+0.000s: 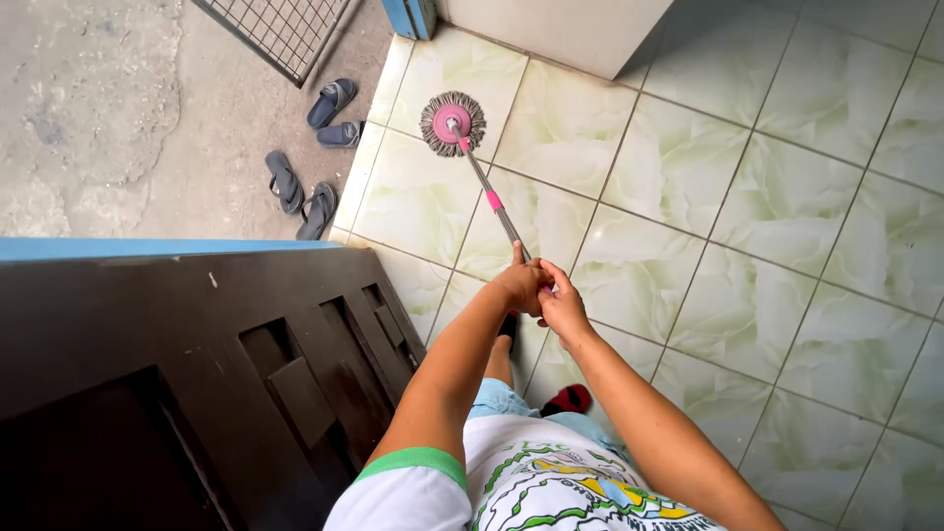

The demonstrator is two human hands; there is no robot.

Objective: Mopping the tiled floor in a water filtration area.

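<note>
The pale green marbled tile floor (747, 197) fills most of the view and runs off the right and bottom edges. At the left, a dark brown panelled wooden door (197, 383) with a blue top edge blocks whatever floor lies behind it, and its lower part is cut off by the frame. Beyond the tiles lies a grey rough concrete ground (118, 118), where a wire mesh gate (280, 29) shows only its lower corner. A white wall base (560, 29) is clipped at the top.

The spin mop with a thin metal pole, pink collars and a round grey fringed head (453, 123) stands slanted, its head flat on a tile near the step edge, close to the concrete. The upper end of the pole vanishes inside the hands.

The left hand (518, 285) is clenched around the pole, and the right hand (562, 303) wraps it just beside, the two touching; the individual fingers are hard to separate.

Two pairs of dark grey-blue rubber sandals (313, 147) lie on the concrete. A red and black slipper (568, 399) peeks out below the forearms, mostly hidden.
</note>
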